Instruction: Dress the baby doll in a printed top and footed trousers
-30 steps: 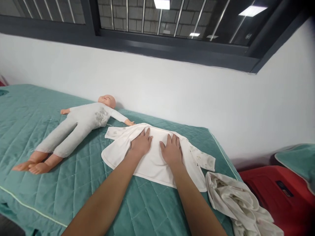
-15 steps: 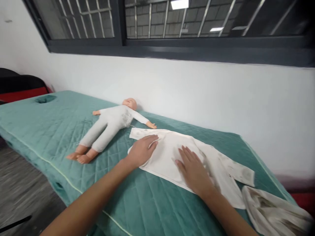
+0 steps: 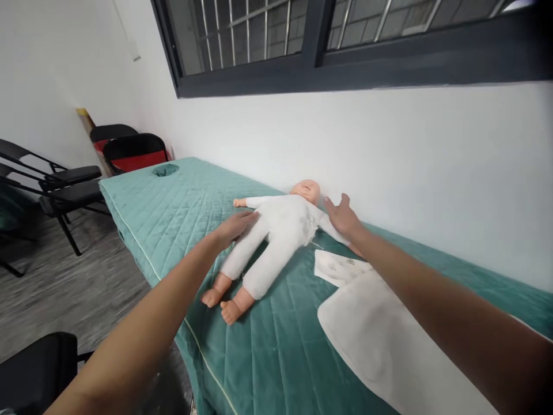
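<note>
A baby doll (image 3: 283,218) with a white cloth body lies on its back on the green quilted bed cover (image 3: 276,340), bare feet toward me. My left hand (image 3: 237,226) is at the doll's side near the hip, fingers stretched out, fingertips at the cloth. Beside the doll's head and over its outstretched arm is my right hand (image 3: 343,218), open with the thumb raised; whether it touches the doll I cannot tell. A white baby garment (image 3: 380,328) with a small printed sleeve is spread flat to the right, partly hidden under my right forearm.
Along the far side runs a white wall (image 3: 259,132) below a dark-framed barred window (image 3: 319,34). The bed has a face hole (image 3: 166,170) at its far end. Black folding chairs (image 3: 73,190) stand on the left, and a black seat (image 3: 41,369) is at lower left.
Both hands have left the spread garment and moved left to the doll, one at each side of it. The view has turned left, bringing the chairs into sight.
</note>
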`<act>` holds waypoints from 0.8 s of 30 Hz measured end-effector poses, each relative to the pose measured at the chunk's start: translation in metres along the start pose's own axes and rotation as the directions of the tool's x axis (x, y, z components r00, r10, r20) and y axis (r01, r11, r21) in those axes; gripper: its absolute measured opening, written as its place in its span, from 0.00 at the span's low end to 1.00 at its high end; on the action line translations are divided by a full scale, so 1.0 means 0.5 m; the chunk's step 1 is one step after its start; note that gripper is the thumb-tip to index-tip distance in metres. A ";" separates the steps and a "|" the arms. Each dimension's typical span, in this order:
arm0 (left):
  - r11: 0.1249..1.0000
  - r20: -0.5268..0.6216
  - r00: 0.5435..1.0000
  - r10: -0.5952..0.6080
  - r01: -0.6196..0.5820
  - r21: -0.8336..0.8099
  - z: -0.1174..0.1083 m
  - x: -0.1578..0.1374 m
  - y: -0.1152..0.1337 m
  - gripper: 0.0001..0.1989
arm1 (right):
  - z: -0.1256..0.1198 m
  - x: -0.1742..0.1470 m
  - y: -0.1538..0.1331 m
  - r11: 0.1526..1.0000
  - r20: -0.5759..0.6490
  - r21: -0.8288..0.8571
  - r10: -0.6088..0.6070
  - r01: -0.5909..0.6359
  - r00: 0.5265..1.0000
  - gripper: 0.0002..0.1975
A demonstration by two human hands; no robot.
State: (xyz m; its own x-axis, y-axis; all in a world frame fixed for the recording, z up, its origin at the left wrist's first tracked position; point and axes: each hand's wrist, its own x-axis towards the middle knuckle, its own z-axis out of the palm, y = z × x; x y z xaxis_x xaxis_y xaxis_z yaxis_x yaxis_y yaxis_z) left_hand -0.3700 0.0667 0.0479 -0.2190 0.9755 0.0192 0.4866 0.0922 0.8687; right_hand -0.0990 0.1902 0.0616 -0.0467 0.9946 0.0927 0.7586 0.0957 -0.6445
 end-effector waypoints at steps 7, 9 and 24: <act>0.923 0.415 0.907 -0.071 0.217 -0.318 0.020 0.029 0.012 0.35 | 0.060 0.099 -0.064 1.000 0.113 0.016 -0.019 0.017 0.993 0.44; 0.926 0.425 0.904 -0.045 0.198 -0.322 0.022 0.019 0.026 0.35 | 0.043 0.093 -0.064 1.000 0.111 0.007 -0.009 0.008 0.994 0.48; 0.920 0.443 0.836 0.323 -0.169 -0.353 0.354 -0.255 0.238 0.38 | -0.398 -0.205 0.203 0.967 -0.046 -0.137 0.210 -0.214 0.977 0.53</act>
State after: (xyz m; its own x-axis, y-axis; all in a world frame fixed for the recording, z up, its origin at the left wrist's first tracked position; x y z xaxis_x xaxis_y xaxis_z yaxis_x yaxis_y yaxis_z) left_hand -0.1346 -0.0116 0.0613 0.3494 0.9338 0.0775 0.1862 -0.1503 0.9710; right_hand 0.1122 0.0899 0.1377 0.1432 0.9896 -0.0100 0.8327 -0.1259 -0.5391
